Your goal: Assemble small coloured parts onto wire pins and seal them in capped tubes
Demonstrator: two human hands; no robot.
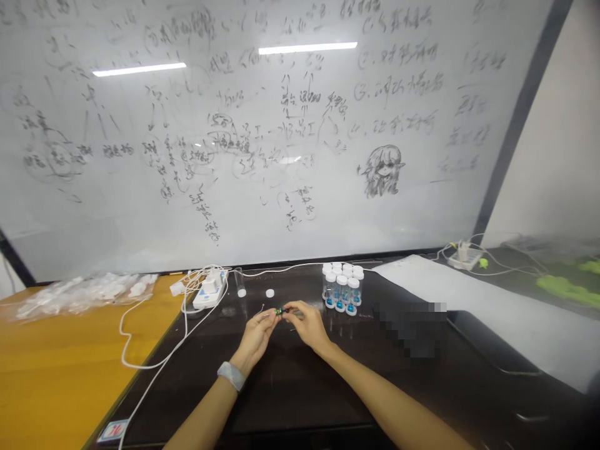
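- I am pinching a small green part (279,310) between both sets of fingertips, just above the dark table (290,387).
- My left hand (257,334), a band at its wrist, is closing its fingertips on the part's left end; a thin wire is sticking out there.
- My right hand (307,322) is gripping the right end.
- A cluster of white-capped vials (342,286) is standing just beside my right hand.
- A loose white cap (269,292) and an open vial (240,282) are sitting behind my hands.
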